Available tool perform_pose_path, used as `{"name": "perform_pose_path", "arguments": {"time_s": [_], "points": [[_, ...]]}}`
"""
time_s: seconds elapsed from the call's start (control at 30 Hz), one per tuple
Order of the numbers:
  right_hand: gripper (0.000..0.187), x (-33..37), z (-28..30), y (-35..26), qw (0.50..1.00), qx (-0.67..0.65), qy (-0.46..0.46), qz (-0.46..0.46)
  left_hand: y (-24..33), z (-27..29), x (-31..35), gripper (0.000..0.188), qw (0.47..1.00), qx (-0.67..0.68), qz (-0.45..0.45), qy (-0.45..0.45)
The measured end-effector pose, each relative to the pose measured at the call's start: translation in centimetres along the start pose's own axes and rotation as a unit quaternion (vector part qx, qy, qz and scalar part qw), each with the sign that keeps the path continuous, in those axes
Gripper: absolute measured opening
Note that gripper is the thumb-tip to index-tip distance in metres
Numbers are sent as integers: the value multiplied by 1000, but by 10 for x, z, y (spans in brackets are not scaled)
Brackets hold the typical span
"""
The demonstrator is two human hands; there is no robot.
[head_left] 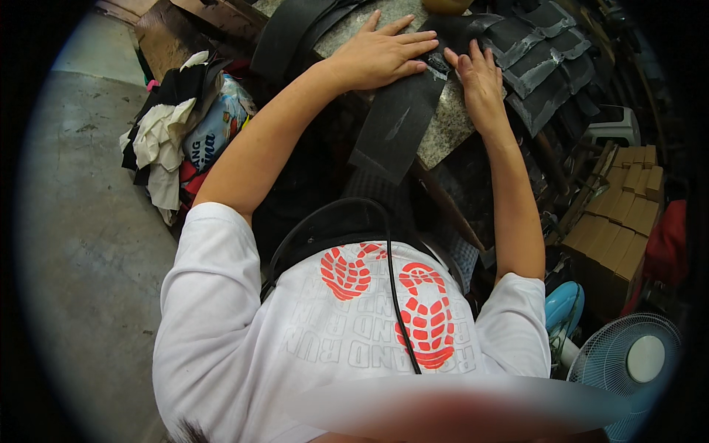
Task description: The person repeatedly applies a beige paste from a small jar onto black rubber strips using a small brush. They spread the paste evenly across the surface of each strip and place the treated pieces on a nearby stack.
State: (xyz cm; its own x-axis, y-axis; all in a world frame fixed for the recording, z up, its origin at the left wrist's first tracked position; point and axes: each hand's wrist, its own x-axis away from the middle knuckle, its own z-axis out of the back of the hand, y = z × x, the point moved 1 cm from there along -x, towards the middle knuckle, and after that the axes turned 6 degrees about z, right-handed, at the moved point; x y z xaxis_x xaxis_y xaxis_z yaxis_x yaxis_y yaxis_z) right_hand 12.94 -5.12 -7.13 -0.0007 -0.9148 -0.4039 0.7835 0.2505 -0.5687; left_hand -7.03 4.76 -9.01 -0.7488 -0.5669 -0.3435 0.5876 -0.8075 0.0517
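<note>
A flat black strip of sheet material lies on a speckled stone slab, its near end hanging over the slab's front edge. My left hand rests palm down on it, fingers spread. At the strip's right side is my right hand, fingers apart and their tips touching the black material. Between both hands, a small dark patch with whitish smears shows on the strip; its exact form is too small to tell. Several overlapping black pieces with pale, shiny smeared edges lie to the right.
More curved black strips lie at the slab's left. A yellowish container stands at the far edge. Cloths and a printed bag are piled at left. Stacked brown boxes and a fan stand at right.
</note>
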Motion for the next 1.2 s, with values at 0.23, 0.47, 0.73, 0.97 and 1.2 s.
{"name": "perform_pose_path", "arguments": {"time_s": [0.23, 0.47, 0.73, 0.97, 1.2], "points": [[79, 22, 16, -8, 981, -190, -37, -1, -5, 12, -3, 56, 994, 97, -40, -22], [69, 22, 9, -6, 997, 45, -48, 37, -3, 21, -8, 56, 995, 77, -49, 40], [63, 31, 13, -14, 994, 62, -66, 62, 10, 25, 18, 37, 991, 45, -54, 111], [57, 91, 20, -51, 987, 28, -115, 112, 10, 35, 21, 52, 993, 104, -51, -10], [71, 83, 44, -52, 978, -149, -136, 45, 23, 22, -6, 49, 994, 86, -54, 43]]}}
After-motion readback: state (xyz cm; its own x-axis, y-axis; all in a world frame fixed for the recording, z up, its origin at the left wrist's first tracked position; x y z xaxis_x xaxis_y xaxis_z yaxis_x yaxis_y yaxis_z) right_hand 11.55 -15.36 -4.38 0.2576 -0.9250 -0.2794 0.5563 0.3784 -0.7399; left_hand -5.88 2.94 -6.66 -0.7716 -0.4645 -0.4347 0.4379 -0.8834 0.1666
